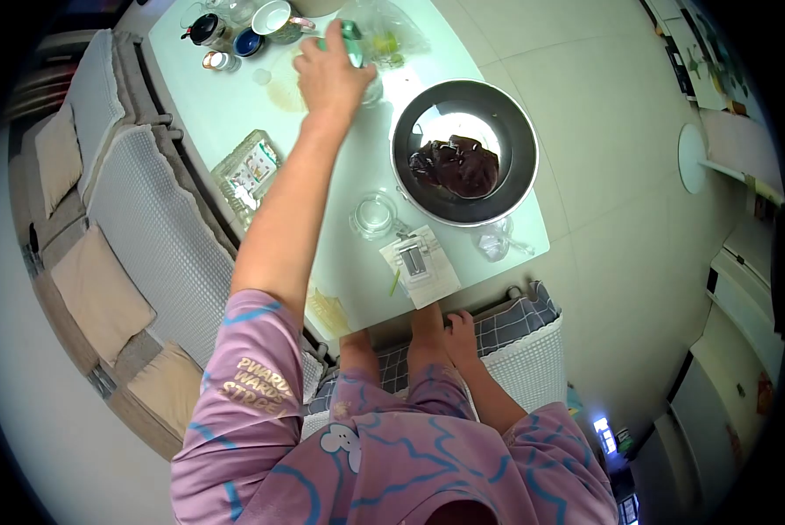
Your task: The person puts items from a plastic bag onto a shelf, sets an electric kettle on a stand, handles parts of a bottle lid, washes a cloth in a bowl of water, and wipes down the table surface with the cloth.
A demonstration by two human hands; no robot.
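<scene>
The left hand (333,79) has its fingers wrapped around a green thing (351,33) over the far part of the table (336,171), beside a clear bag (397,31). The right hand (461,339) is beside a leg (427,337); I can't tell if its fingers are curled.

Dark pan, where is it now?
In the head view, the dark pan is along the table's right edge, right of the left hand and beside the clear jar.
</scene>
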